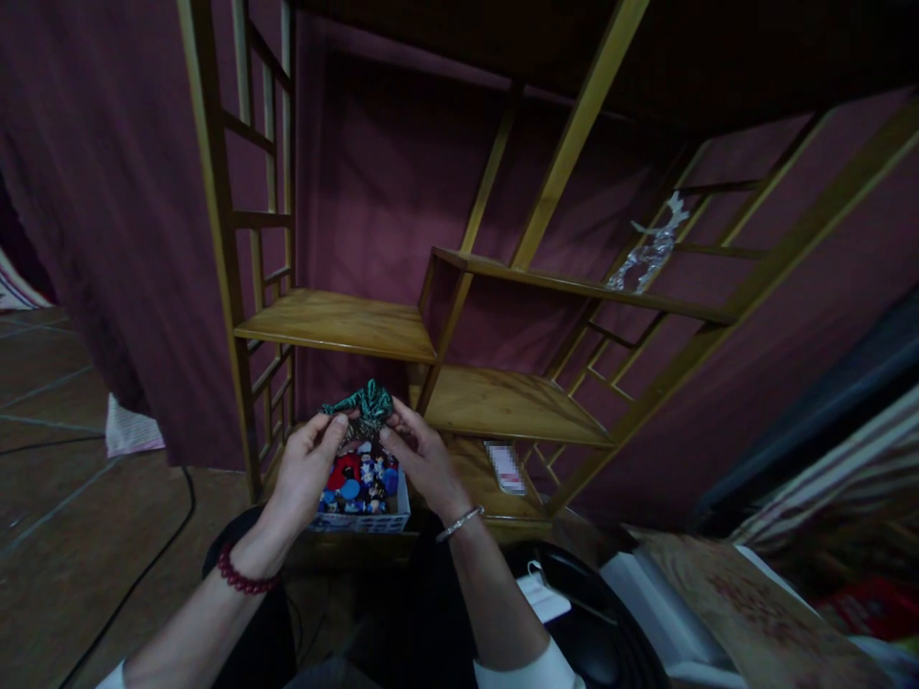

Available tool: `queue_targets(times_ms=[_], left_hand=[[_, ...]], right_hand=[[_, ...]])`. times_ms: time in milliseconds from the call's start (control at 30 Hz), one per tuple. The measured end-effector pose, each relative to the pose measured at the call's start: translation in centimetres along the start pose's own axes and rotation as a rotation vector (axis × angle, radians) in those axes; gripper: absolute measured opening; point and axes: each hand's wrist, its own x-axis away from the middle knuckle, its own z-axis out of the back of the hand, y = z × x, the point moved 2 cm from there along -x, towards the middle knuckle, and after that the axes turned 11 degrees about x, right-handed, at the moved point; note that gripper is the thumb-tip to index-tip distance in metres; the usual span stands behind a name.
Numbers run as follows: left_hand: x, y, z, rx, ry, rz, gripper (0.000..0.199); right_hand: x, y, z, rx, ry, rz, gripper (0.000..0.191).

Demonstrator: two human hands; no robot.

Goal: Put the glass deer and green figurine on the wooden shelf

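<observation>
Between my two hands is a dark green, shiny figurine (369, 402) with a brownish base, held up over a box. My left hand (310, 459) has its thumb and fingers closed on the figurine's left side. On the other side, my right hand (425, 455) grips it with thumb and fingers. Just below stands a white and blue box (359, 522) filled with several small colourful toy figures (369, 478), mostly blue, red and white. My hands hide part of the box and of the figurine's base.
A wooden shelf unit (337, 321) with stepped boards stands before me against a purple curtain (388, 172). A clear deer-like ornament (652, 244) is on the upper right board. A phone-like item (506, 467) lies on the low board. A black bag (595, 622) and a cardboard box (725, 584) are at right.
</observation>
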Motion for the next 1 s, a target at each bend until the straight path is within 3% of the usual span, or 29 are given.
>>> queue_targets(times_ms=[267,500,867,1000], left_hand=[[0.1,0.9,-1.1,-0.044,-0.013,-0.004,0.041],[0.0,1.0,-1.2,-0.144,-0.033,-0.004,0.043],[0.5,0.2,0.0,-0.188,-0.045,0.088,0.041],[0.6,-0.4,0.7,-0.217,-0.039,0.113,0.043]], right_hand=[[0.5,-0.5,0.4,-0.046,-0.003,0.03,0.058],[0.6,-0.9,0.1,-0.102,-0.045,0.044,0.05],[1.3,0.3,-1.7,-0.071,0.026,-0.055,0.029],[1.5,1.7,-2.9,-0.101,0.049,-0.082,0.033]])
